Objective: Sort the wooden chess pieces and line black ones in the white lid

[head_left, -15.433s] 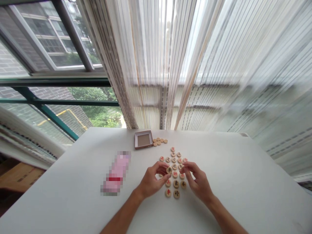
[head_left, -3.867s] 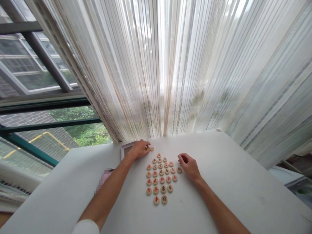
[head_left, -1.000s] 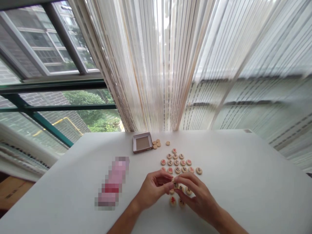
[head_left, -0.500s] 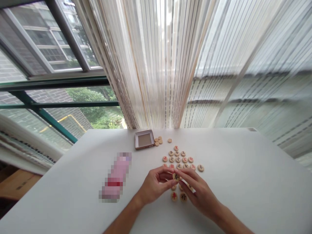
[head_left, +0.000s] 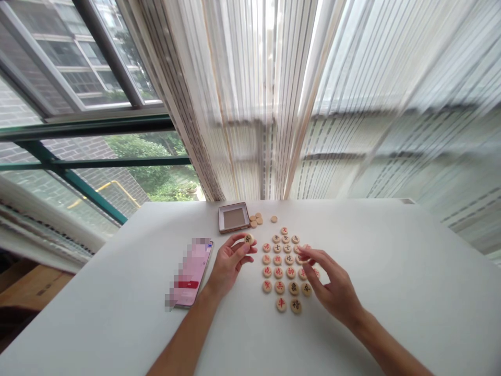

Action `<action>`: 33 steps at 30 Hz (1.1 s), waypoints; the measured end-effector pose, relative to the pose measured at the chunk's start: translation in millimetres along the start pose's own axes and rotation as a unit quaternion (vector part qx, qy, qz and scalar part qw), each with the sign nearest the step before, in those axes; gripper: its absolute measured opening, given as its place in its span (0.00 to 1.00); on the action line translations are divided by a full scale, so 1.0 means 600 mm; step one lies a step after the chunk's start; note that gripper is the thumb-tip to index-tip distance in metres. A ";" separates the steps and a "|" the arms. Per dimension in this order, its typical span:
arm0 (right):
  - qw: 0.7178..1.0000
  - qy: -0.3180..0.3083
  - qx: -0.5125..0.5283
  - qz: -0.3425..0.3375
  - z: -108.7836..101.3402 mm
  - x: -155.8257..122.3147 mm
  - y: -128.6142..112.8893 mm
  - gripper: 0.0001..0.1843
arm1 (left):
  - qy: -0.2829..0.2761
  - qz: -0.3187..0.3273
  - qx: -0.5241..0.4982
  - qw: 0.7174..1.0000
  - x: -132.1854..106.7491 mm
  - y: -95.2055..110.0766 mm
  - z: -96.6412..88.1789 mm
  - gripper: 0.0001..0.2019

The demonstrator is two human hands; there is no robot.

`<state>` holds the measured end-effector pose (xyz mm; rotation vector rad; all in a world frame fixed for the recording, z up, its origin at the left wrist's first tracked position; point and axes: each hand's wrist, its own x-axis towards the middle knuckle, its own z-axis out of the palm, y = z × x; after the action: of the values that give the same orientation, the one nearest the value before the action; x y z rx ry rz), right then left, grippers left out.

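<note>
Between the thumb and fingers of my left hand is a round wooden Chinese chess piece with a black character, raised off the table left of the others. My right hand hovers at the right side of the laid-out pieces, fingers curved and thumb apart, with no piece visible in its grasp. It covers some pieces on that side. Face-up pieces with red or black characters lie in rows, among them a red piece and a black piece nearest me.
Behind the rows stands a shallow open box, with several blank-side-up pieces beside it and a single one farther right. A pink-screened phone, partly pixelated, lies left on the white table. String curtains hang behind.
My hands have moved apart from where they met over the rows. The left went left and away from me with a piece; the right moved right. Nearer rows now show.
</note>
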<state>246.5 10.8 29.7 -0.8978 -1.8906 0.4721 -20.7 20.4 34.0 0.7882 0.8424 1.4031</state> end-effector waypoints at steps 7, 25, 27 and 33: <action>0.992 0.008 0.080 0.100 -0.003 0.001 0.006 0.12 | -0.100 0.031 0.208 0.972 -0.028 -0.026 0.030 0.16; 0.978 -0.115 0.152 0.088 0.020 -0.002 -0.030 0.09 | -0.174 0.048 0.306 0.935 -0.054 -0.042 0.059 0.16; 0.974 -0.118 0.168 0.098 0.019 -0.003 -0.030 0.09 | -0.175 0.045 0.306 0.935 -0.055 -0.043 0.060 0.16; 0.965 -0.140 0.187 0.122 0.015 -0.001 -0.029 0.09 | -0.181 0.046 0.313 0.931 -0.057 -0.044 0.060 0.17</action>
<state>232.3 -0.8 36.4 -0.8433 -1.8552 1.1161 24.2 -13.3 30.2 1.5415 0.9762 1.0117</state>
